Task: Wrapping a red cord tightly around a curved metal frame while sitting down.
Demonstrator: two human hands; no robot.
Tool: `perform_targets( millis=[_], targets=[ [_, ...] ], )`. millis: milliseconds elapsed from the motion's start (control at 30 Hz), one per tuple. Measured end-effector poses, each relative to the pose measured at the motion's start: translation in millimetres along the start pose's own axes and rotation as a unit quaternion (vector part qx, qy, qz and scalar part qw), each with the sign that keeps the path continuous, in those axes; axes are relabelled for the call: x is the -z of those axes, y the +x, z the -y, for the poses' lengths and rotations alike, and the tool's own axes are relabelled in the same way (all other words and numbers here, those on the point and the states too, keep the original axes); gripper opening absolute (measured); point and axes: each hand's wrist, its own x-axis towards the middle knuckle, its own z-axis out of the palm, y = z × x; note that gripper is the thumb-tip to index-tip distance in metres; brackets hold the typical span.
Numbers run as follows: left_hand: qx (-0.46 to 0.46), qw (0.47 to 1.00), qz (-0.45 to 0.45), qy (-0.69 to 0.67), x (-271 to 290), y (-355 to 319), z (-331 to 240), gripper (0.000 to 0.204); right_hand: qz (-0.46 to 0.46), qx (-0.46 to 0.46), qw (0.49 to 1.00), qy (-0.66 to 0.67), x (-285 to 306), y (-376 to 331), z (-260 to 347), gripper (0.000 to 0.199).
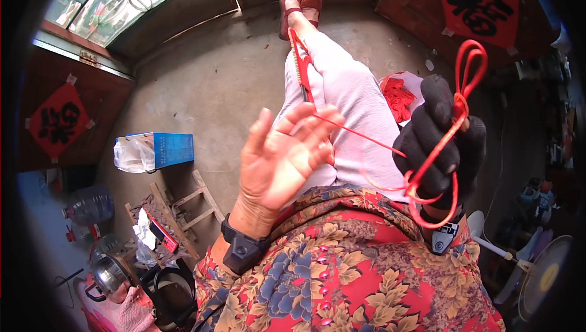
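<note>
My left hand [278, 167] is bare, palm turned up, its fingers spread. A thin red cord runs from beside its fingertips across to my right hand [434, 127], which wears a black glove. That gloved hand is closed on a looped bundle of red cord [462, 105]. One doubled loop stands up above the glove and others hang below it. On my lap, a long red strip [300, 63] with a pale ridged edge lies along my legs. A dark, narrow piece shows at its lower end; its kind is unclear.
Beside my right leg is a white bag [415, 85] with red stringy material. To the left stand a blue box [174, 150], a wooden stool [198, 201] and a metal pot [110, 277]. A fan [546, 277] stands at the right.
</note>
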Motion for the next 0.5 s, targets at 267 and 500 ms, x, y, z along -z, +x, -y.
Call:
perform_targets(
  millis=[267, 500],
  targets=[
    [-0.006, 0.982, -0.160, 0.104, 38, -30, -26, 0.027, -0.274, -0.216, 0.799, -0.489, 76, -11, -83, 0.034],
    [0.077, 0.904, -0.190, 0.376, 56, -53, -25, 0.014, -0.144, -0.211, 0.723, -0.642, 91, -10, -99, 0.033]
  ],
)
